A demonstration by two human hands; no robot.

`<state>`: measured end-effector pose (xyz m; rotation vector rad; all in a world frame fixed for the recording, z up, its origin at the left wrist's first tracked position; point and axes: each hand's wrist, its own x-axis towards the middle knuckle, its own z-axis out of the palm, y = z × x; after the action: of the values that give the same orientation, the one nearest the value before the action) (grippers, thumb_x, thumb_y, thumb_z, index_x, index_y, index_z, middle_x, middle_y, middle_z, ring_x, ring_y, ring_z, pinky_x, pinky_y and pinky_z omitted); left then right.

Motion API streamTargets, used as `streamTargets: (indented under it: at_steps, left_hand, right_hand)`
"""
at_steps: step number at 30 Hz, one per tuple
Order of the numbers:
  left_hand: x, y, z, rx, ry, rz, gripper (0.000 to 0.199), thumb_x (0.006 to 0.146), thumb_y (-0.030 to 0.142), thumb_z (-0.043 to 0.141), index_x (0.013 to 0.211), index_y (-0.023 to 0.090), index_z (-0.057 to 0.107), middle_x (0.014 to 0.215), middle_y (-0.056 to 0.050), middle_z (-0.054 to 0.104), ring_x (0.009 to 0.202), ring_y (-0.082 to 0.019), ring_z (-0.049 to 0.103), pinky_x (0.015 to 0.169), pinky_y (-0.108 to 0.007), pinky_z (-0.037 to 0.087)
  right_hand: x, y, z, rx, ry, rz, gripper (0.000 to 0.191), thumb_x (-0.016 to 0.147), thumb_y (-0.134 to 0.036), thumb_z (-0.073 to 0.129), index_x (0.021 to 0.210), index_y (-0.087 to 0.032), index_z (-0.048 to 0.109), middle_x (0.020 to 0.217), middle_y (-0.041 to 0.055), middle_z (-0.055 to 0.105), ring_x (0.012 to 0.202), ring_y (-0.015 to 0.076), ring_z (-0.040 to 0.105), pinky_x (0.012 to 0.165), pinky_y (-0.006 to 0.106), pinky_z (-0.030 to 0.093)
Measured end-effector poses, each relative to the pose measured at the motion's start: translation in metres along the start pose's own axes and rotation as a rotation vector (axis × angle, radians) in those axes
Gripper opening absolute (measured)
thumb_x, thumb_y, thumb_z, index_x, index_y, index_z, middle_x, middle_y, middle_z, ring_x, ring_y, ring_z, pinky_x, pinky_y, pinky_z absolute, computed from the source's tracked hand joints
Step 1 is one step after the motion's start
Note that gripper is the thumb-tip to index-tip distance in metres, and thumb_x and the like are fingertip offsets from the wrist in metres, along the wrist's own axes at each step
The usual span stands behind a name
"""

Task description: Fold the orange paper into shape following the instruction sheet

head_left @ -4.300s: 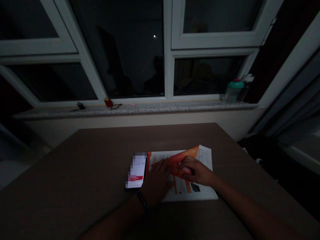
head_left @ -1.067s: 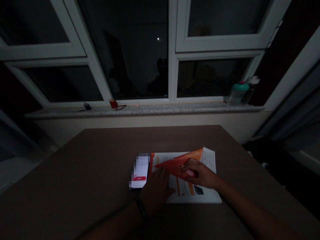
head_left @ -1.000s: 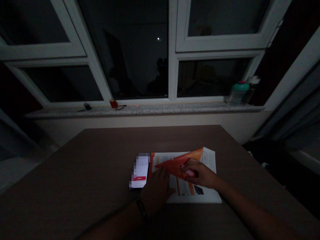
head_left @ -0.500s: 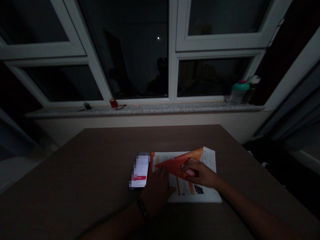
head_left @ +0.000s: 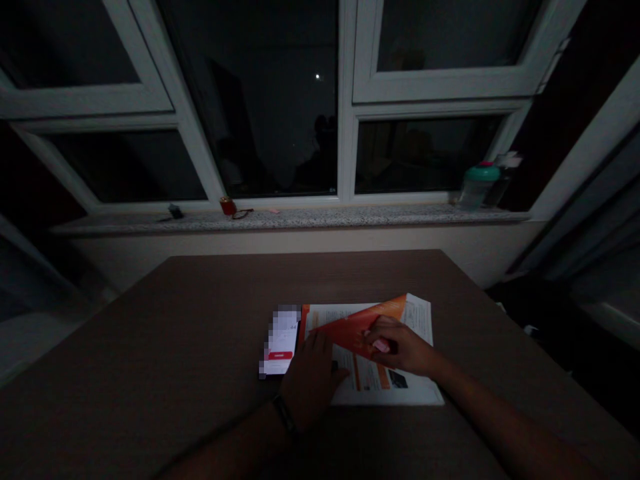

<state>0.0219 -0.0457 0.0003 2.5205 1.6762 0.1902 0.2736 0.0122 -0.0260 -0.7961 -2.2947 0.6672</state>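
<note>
A printed sheet (head_left: 420, 393) lies on the table, white with orange blocks and text. Its upper part is folded over into an orange-red triangular flap (head_left: 357, 323). My left hand (head_left: 313, 370) rests flat on the sheet's left side, fingers stretched out near the flap's pointed end. In my right hand (head_left: 400, 343), curled fingers grip a small pink object (head_left: 381, 345) whose kind I cannot make out, and the hand sits on the flap. A phone (head_left: 281, 343) with a lit screen lies just left of the sheet, close to my left hand.
The brown table (head_left: 210, 320) reaches to the wall under the window. Along the stone sill (head_left: 310, 217) stand a small red jar (head_left: 228, 206), a small dark item (head_left: 175, 211) and a bottle with a teal lid (head_left: 480, 183). Curtains hang at both sides.
My left hand has shifted very slightly left on the sheet. What shows on the phone screen has changed a little. My right hand stays in place.
</note>
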Motion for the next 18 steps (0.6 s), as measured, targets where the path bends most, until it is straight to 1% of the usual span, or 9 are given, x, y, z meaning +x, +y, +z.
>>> streamTargets:
  at_steps: [4,7,12,15,18]
  left_hand:
    - [0.001,-0.003,0.000,0.006,0.041,0.009,0.038,0.091,0.039,0.060,0.121,0.016,0.055,0.127,-0.013,0.055,0.119,-0.031,0.051,0.099,-0.044,0.043]
    - [0.000,-0.004,-0.004,0.043,0.056,-0.007,0.036,0.091,0.040,0.061,0.120,0.019,0.057,0.126,-0.012,0.055,0.117,-0.031,0.051,0.098,-0.046,0.042]
    - [0.000,-0.001,-0.013,0.096,0.030,-0.045,0.034,0.090,0.044,0.061,0.115,0.020,0.061,0.121,-0.012,0.059,0.113,-0.032,0.052,0.096,-0.047,0.042]
    - [-0.001,0.001,-0.015,0.092,0.031,-0.030,0.034,0.090,0.042,0.062,0.114,0.018,0.061,0.120,-0.012,0.060,0.115,-0.033,0.052,0.099,-0.048,0.040]
    - [-0.001,0.004,-0.013,0.061,0.012,0.000,0.039,0.089,0.040,0.063,0.119,0.015,0.058,0.130,-0.014,0.056,0.123,-0.033,0.048,0.106,-0.049,0.036]
  right_hand:
    - [0.000,0.000,0.000,0.007,0.006,-0.004,0.023,0.080,-0.025,0.072,0.103,-0.023,0.068,0.098,0.0069,0.069,0.097,0.0234,0.061,0.086,0.039,0.048]
    - [0.000,0.000,0.000,0.009,0.005,-0.002,0.023,0.080,-0.024,0.072,0.103,-0.024,0.068,0.100,0.0068,0.070,0.098,0.0238,0.060,0.086,0.040,0.048]
    - [0.001,-0.002,-0.001,0.017,-0.003,0.010,0.023,0.080,-0.023,0.072,0.103,-0.024,0.068,0.101,0.0070,0.069,0.099,0.0235,0.060,0.087,0.039,0.048]
    - [0.001,-0.002,-0.001,0.020,-0.002,0.007,0.022,0.081,-0.025,0.072,0.103,-0.023,0.068,0.100,0.0069,0.069,0.099,0.0238,0.060,0.087,0.040,0.048]
    - [0.001,-0.002,-0.001,0.014,-0.003,0.015,0.020,0.082,-0.023,0.070,0.101,-0.023,0.068,0.099,0.0069,0.069,0.099,0.0237,0.059,0.087,0.040,0.047]
